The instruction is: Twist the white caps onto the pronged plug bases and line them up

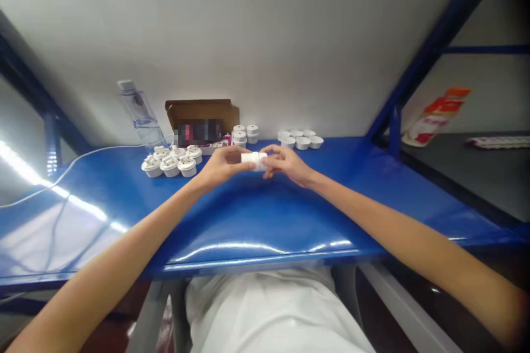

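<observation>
Both hands meet over the middle of the blue table around a small white plug adapter, held sideways a little above the surface. My left hand pinches its left end between thumb and fingers. The right end is gripped by the fingertips of my right hand. A seam or rim shows around the adapter's middle; its ends are partly covered by fingers. To the left stand several similar white plug adapters with their pins upward. Behind my hands are stacked white round pieces, and at the back right sit several white cup-shaped shells.
A clear water bottle leans at the back left near a white cable. An open cardboard box stands against the wall. Blue frame posts flank the blue table. An orange-and-white package is on the dark shelf at right.
</observation>
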`<state>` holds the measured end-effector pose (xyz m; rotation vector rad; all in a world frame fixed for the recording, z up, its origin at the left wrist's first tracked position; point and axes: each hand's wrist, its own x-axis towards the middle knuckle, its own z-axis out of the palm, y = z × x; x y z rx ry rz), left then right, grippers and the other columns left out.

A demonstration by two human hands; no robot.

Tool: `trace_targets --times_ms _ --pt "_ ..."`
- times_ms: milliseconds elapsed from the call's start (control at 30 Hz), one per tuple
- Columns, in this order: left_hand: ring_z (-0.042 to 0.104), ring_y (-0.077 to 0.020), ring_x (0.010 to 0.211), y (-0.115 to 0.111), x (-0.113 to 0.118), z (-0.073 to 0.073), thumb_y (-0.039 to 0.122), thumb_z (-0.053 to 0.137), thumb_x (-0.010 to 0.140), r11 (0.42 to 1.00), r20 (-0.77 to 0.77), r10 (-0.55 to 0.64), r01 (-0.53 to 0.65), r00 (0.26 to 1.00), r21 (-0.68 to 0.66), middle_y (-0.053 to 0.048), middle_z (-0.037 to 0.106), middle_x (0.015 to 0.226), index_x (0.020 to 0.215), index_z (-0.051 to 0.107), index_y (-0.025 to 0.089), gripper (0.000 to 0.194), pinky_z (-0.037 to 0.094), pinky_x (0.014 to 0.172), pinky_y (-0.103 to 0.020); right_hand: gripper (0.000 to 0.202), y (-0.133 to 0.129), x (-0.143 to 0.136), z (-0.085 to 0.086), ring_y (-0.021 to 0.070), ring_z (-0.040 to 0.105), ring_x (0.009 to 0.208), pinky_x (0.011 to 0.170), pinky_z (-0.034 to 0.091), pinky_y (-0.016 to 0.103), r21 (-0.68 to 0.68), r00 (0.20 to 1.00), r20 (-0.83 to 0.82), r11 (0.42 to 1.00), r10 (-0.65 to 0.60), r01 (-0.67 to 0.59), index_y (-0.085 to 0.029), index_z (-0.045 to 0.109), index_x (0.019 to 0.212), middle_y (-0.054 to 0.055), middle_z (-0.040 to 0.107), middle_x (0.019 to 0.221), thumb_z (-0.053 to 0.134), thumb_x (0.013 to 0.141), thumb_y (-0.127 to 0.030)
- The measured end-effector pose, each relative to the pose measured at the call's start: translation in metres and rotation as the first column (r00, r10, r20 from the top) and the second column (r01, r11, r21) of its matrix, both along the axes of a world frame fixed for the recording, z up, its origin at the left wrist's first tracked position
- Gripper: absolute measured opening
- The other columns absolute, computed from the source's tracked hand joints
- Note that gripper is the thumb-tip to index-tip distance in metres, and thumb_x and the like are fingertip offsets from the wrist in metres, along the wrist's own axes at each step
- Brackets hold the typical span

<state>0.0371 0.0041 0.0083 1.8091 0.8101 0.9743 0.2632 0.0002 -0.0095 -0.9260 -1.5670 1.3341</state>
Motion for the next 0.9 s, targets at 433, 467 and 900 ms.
trace_targets --times_ms 433,467,900 --pt "0.067 -0.0271 0.096 0.002 -0.016 0.018 0.050 0.058 0.092 0.772 -0.599 0.349 0.142 0.721 0.620 -0.010 0.074 0.101 0.100 0.071 0.019 0.035 0.047 0.087 -0.034 0.043 0.008 0.006 -0.010 0.0216 0.065 0.086 0.091 0.053 0.039 0.537 0.814 0.415 0.832 -0.405 0.140 -0.024 0.069 0.129 0.006 0.067 0.097 0.059 0.094 -0.048" --pt "0.068 -0.0281 0.097 0.006 -0.024 0.024 0.050 0.056 0.093 0.761 -0.599 0.418 0.097 0.683 0.642 -0.010 0.074 0.101 0.101 0.072 0.019 0.036 0.047 0.087 -0.035 0.044 0.011 0.007 -0.012 0.0219 0.064 0.089 0.094 0.051 0.039 0.584 0.784 0.437 0.802 -0.442 0.126 -0.025 0.067 0.133 0.007 0.065 0.103 0.058 0.095 -0.046" --pt "0.066 -0.0325 0.102 0.021 -0.107 0.065 0.060 0.062 0.076 0.839 -0.799 0.541 -0.098 0.264 0.536 -0.013 0.072 0.115 0.113 0.072 0.020 0.056 0.048 0.081 -0.033 0.023 0.098 -0.019 -0.021 0.0253 0.060 0.089 0.084 0.048 0.038 0.700 0.650 0.462 0.698 -0.604 0.151 -0.020 0.056 0.108 0.009 0.065 0.101 0.056 0.095 -0.038"
